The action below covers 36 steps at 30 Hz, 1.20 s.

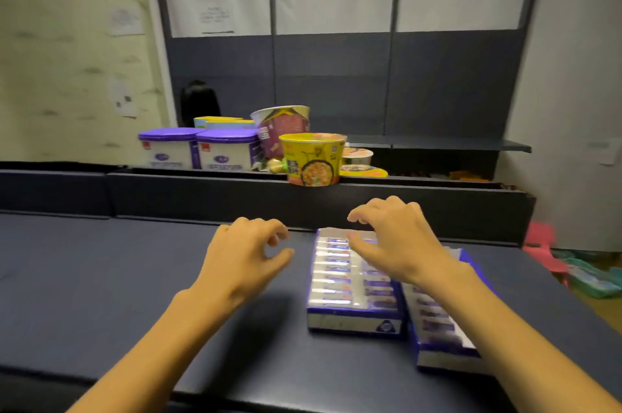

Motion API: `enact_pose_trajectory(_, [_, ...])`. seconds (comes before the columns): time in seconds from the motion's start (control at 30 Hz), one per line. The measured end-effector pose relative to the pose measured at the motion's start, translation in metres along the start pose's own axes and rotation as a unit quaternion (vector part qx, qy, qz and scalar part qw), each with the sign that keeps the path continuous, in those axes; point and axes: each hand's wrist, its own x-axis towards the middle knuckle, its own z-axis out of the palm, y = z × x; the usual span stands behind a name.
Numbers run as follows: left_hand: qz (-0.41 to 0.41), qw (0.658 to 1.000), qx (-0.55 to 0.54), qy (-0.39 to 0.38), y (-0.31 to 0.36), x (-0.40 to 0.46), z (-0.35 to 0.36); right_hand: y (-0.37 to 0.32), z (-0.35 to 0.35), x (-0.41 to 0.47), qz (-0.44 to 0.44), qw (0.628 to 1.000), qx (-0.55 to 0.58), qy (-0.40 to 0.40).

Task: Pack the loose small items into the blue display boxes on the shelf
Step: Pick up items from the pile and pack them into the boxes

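This looks like a small shop or a mock retail room, judged by its dark blue store shelving (370, 76) with slotted uprights and a bare back panel. In front of that shelving, packaged goods stand in a low trough: a yellow instant noodle bowl (311, 158), a taller purple noodle cup (282, 128) behind it, and two white tubs with purple lids (198, 150) to its left. Nearer than the shelving, blue display boxes (353, 281) of small wrapped items sit on a dark shelf (134, 261).

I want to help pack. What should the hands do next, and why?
Probably lower the right hand to press the small packs flat in the left blue box. It hovers over them holding nothing, and the box looks full.
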Motion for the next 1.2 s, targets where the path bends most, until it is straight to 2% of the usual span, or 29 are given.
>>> enact_pose_trajectory(0.13, [-0.048, 0.999, 0.006, 0.023, -0.047, -0.038, -0.021, -0.070, 0.018, 0.006, -0.047, 0.999, 0.005, -0.008])
enact_pose_trajectory(0.53, [-0.121, 0.989, 0.054, 0.065, -0.198, -0.151, -0.086, -0.271, 0.085, 0.025, -0.106, 0.993, 0.053, 0.016])
enact_pose_trajectory(0.7, [-0.166, 0.979, 0.082, 0.090, -0.248, -0.189, -0.114, -0.347, 0.105, 0.032, -0.115, 0.987, 0.108, 0.034])
enact_pose_trajectory(0.93, [-0.219, 0.958, 0.081, 0.165, -0.290, -0.218, -0.144, -0.430, 0.136, 0.047, -0.110, 0.979, 0.160, 0.056])
enact_pose_trajectory(1.2, [-0.241, 0.947, 0.132, 0.167, -0.370, -0.239, -0.191, -0.499, 0.159, 0.080, -0.105, 0.973, 0.188, 0.078])
